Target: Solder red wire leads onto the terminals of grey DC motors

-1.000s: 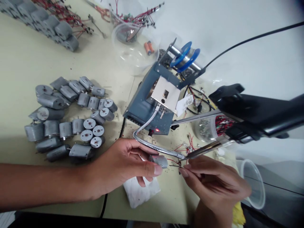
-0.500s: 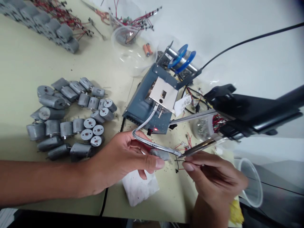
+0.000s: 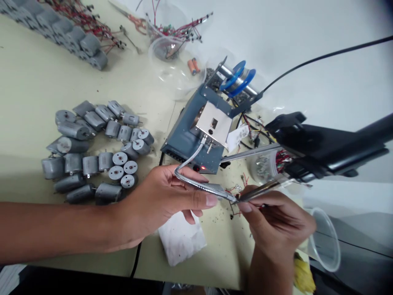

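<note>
My left hand (image 3: 172,200) is closed on a small grey motor (image 3: 220,188), partly hidden behind the fingers and a braided metal feed tube (image 3: 196,183). The tube's end meets the tip of a soldering iron (image 3: 260,191), held in a black stand clamp (image 3: 302,169). At that tip, my right hand (image 3: 276,221) pinches a thin wire, mostly hidden by thumb and forefinger. Motor and wire are both close to the iron tip; whether they touch, I cannot tell. Behind the hands stands the blue-grey solder feeder (image 3: 184,131) with a lit red light and a blue solder spool (image 3: 238,78).
Several loose motors (image 3: 73,164) lie at left; wired motors (image 3: 64,30) are stacked at far left. Clear tubs (image 3: 176,82) and scissors (image 3: 138,23) are at the back. A folded white cloth (image 3: 182,241) lies below my hands, and a plastic cup (image 3: 327,241) stands right.
Both hands have risen slightly, bringing the motor and the wire closer to the iron tip. The black wire end seen earlier is now mostly hidden. The view has shifted a little.
</note>
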{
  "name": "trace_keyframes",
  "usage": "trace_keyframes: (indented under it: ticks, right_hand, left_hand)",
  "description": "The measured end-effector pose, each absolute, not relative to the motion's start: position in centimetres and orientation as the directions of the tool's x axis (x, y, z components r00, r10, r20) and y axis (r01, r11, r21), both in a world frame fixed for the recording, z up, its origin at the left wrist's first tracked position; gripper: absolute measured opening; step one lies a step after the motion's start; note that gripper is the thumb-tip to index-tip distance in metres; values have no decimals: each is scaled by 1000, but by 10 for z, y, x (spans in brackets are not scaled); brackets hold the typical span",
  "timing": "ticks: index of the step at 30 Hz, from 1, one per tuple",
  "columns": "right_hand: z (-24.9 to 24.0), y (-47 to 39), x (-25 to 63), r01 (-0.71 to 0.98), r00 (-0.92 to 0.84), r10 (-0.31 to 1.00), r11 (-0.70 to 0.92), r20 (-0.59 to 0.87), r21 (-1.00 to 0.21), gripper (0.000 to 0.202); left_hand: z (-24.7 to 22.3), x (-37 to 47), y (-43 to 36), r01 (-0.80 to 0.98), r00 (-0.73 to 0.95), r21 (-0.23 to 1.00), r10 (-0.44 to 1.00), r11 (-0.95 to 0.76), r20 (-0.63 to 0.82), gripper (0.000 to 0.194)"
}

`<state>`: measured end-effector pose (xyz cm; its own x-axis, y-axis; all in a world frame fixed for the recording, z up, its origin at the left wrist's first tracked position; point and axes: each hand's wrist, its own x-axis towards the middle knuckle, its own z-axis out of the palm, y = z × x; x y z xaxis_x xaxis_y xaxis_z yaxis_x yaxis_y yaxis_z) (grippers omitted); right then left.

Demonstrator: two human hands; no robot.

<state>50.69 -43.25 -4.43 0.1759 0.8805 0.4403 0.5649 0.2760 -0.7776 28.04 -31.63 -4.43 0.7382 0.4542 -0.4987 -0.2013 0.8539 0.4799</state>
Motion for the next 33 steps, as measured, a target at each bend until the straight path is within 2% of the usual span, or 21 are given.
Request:
trace_keyframes:
  ticks: [22, 33]
  right_hand:
    - [-46, -431, 507, 600, 178, 870, 275, 460, -752, 23]
    - [-42, -432, 505, 639, 200, 847, 269, 493, -721, 20]
  left_hand:
    - [-37, 277, -314, -155, 743, 472, 417, 868, -524, 38]
    - [-42, 281, -317, -204, 746, 457, 440, 866, -500, 42]
